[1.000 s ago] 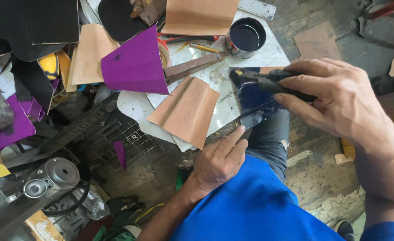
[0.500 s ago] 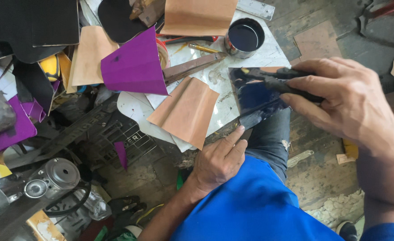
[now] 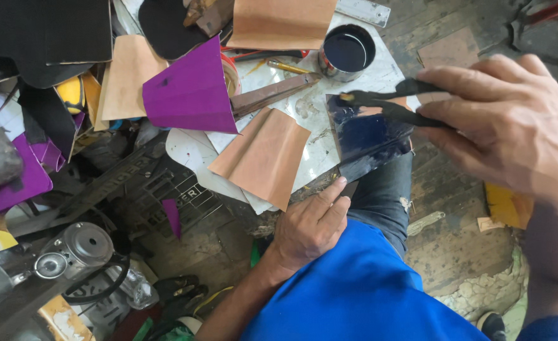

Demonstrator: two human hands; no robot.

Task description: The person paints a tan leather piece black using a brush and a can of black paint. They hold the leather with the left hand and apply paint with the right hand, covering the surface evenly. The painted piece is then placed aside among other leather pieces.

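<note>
The right hand (image 3: 512, 126) is closed in a pinch around a black dauber (image 3: 389, 104) whose dark, stained tip rests on a leather piece (image 3: 367, 136), already dark blue over most of its face with a tan patch left at the upper edge. The left hand (image 3: 310, 227) lies palm down with fingers extended, fingertips pressing the near lower edge of the same piece; it grips nothing, only pins the piece against the white work board (image 3: 317, 151). The leather thus lies directly under the right hand's tool and just beyond the left fingertips, overhanging the board toward the person's knee. In my judgement, good practice here calls for even, overlapping strokes carried toward the uncoated tan patch, firm hold-down so the piece cannot shift, and left fingers kept off the wet area. A round tin of dark dye (image 3: 347, 52) stands just above the piece, within easy reach. A tan leather panel (image 3: 263, 158) lies beside it to the left, a purple sheet (image 3: 187, 95) farther left, a yellow pencil (image 3: 288, 66) near the tin, and a metal machine part (image 3: 80, 246) at lower left.
</note>
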